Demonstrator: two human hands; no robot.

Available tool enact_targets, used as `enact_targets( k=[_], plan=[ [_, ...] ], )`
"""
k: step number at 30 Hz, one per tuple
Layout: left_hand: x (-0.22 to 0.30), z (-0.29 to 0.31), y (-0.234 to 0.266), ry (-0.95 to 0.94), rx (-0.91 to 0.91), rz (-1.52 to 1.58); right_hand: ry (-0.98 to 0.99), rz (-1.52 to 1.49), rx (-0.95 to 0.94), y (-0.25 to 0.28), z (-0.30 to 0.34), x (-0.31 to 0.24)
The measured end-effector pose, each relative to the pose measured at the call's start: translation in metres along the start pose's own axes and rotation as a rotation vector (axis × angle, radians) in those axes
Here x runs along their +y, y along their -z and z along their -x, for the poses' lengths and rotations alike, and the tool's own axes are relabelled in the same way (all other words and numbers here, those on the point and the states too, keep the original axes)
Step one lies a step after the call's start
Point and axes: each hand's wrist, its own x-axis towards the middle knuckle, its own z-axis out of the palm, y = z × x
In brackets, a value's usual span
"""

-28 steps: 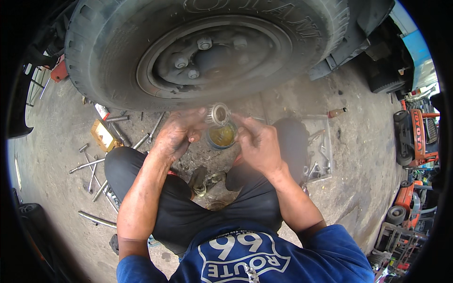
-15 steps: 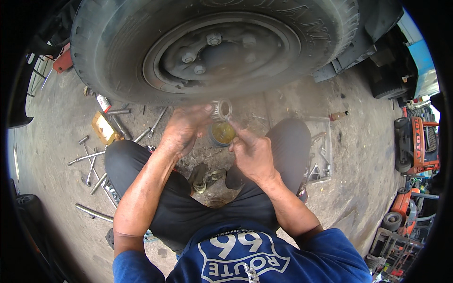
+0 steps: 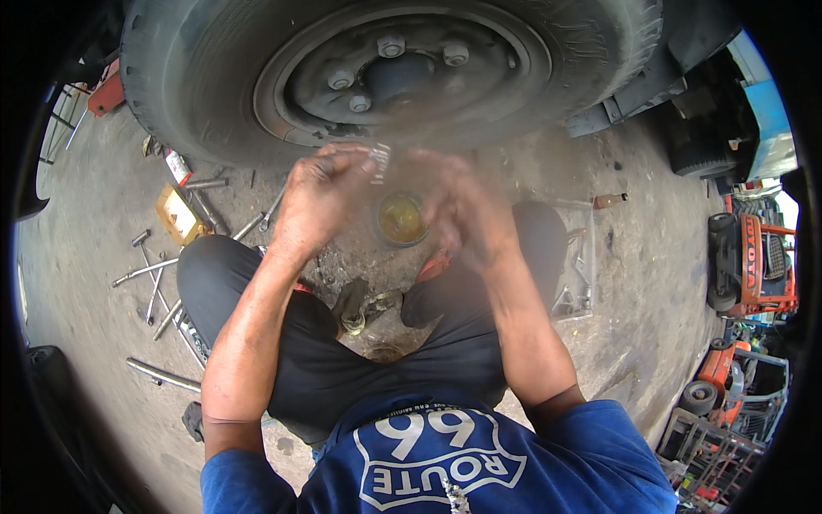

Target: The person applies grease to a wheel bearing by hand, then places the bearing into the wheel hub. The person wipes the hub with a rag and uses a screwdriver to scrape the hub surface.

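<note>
My left hand (image 3: 315, 201) is closed on a roller bearing (image 3: 380, 163), a metal ring with rollers along its side, gripping it by its left edge. The bearing is in front of the lower rim of a big tyre (image 3: 193, 94). To its right is my right hand (image 3: 473, 210), blurred by motion. Its fingers look apart, with nothing visible in them, and do not touch the bearing. On the floor between and below both hands stands a round tub (image 3: 402, 219) of yellowish grease.
The wheel hub (image 3: 398, 77) with its nuts faces me. Left of my knee lie wrenches and bars (image 3: 154, 272), a yellow box (image 3: 178, 214) and a spray can (image 3: 177, 167). A clear tray (image 3: 580, 265) with tools and a small bottle (image 3: 610, 200) are right. A rag (image 3: 364, 308) lies between my feet.
My left hand has lifted the bearing slightly up and left and turned it more edge-on. My right hand has drawn away from it, its fingers loosening from a pointing pose.
</note>
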Motion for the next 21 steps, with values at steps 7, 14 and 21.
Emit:
enact_targets(
  k=[7, 14, 21],
  plan=[
    [0.004, -0.007, 0.015, 0.13, 0.148, 0.121, -0.536, 0.108, 0.165, 0.037, -0.126, 0.124],
    [0.003, -0.003, 0.019, 0.172, 0.094, 0.164, -0.831, -0.545, 0.403, 0.061, -0.182, 0.243],
    [0.001, -0.01, 0.017, 0.26, 0.106, 0.23, -0.758, -1.099, 0.367, 0.067, -0.181, 0.258]
  ],
)
